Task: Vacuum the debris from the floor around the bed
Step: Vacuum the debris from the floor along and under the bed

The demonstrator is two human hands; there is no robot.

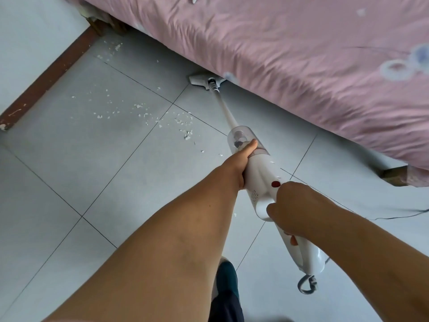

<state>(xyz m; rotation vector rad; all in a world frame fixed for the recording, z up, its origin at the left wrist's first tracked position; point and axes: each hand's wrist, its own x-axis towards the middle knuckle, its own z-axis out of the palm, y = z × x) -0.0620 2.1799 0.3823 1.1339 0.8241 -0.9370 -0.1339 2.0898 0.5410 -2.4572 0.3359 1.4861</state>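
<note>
Grey floor [69,182] tiles are strewn with white debris [144,115] beside the bed [301,66]. Both arms are stretched forward: the vacuum [260,177] body is clasped by the left hand [241,161], its handle wrapped by the right hand's [292,205] fingers; the nozzle [204,82] is set at the bed's edge.

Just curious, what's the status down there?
Left hand and right hand gripping vacuum. Nozzle at bed edge. Debris left of it. Nothing in the way.

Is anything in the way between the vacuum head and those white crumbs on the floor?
Nothing visible. The vacuum head sits by the bed edge, and only bare floor tile lies between it and the crumbs to its left.
</note>
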